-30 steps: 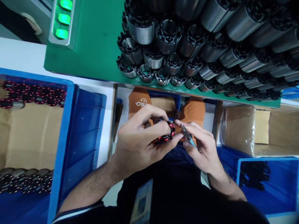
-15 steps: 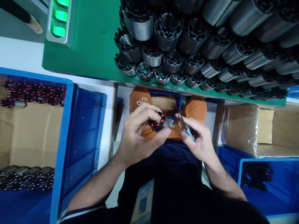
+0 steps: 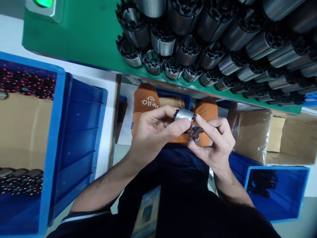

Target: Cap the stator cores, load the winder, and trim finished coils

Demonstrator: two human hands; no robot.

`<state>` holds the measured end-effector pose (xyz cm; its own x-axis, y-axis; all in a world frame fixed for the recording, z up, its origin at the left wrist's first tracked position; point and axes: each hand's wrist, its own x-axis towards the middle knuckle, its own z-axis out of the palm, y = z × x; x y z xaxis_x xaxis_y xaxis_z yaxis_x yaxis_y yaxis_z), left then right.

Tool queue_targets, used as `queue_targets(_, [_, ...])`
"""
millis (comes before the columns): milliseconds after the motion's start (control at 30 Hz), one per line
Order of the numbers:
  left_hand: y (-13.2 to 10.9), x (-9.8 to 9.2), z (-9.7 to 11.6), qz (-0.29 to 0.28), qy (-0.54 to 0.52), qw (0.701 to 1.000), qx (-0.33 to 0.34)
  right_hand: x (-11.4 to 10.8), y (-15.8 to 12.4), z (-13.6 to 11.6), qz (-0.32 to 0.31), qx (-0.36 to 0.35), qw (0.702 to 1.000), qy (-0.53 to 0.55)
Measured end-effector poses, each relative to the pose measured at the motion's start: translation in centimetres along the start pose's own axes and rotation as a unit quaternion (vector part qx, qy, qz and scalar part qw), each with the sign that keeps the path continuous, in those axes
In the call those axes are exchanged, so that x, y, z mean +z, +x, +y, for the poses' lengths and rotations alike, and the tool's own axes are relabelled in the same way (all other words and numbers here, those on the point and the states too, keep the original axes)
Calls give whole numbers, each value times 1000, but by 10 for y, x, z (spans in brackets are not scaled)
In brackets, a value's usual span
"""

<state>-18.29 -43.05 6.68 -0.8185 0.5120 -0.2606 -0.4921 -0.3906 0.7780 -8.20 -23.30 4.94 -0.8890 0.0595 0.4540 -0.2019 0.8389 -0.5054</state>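
Above my lap, my left hand (image 3: 155,134) grips a silver metal cylinder (image 3: 184,114) between thumb and fingers. The cylinder lies on its side, with black toothed ends and red windings at its right end. A red wire end sticks up behind it. My right hand (image 3: 214,140) is closed around a small cutting tool (image 3: 196,131), whose metal part is at the cylinder's lower right end. Most of the tool's handle is hidden by the fingers. My right index fingertip touches the cylinder's right end.
Rows of metal cylinders (image 3: 163,43) stand on a green table (image 3: 81,43) ahead. At left is a blue crate (image 3: 56,132) with wound parts and cardboard. A cardboard box (image 3: 292,138) and a blue bin (image 3: 289,198) holding black parts are at right.
The cylinder has turned from showing its red-wound end to lying sideways. My right hand has brought the tool against its right end. The view has shifted slightly.
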Motion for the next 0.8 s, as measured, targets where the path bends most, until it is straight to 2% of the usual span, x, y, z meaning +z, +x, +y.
queue_targets(300, [5, 4, -6, -27, -39, 999, 4, -4, -5, 8, -8, 18, 999, 45])
queue_targets(567, [7, 2, -9, 11, 14, 1000, 16, -1, -8, 13, -32, 34, 997, 58])
queue_targets(700, [21, -7, -29, 64, 55, 996, 32, 5, -7, 17, -84, 79, 989, 90])
queue_targets(800, [33, -21, -50, 108, 57, 992, 28, 20, -5, 33, -162, 153, 970, 94])
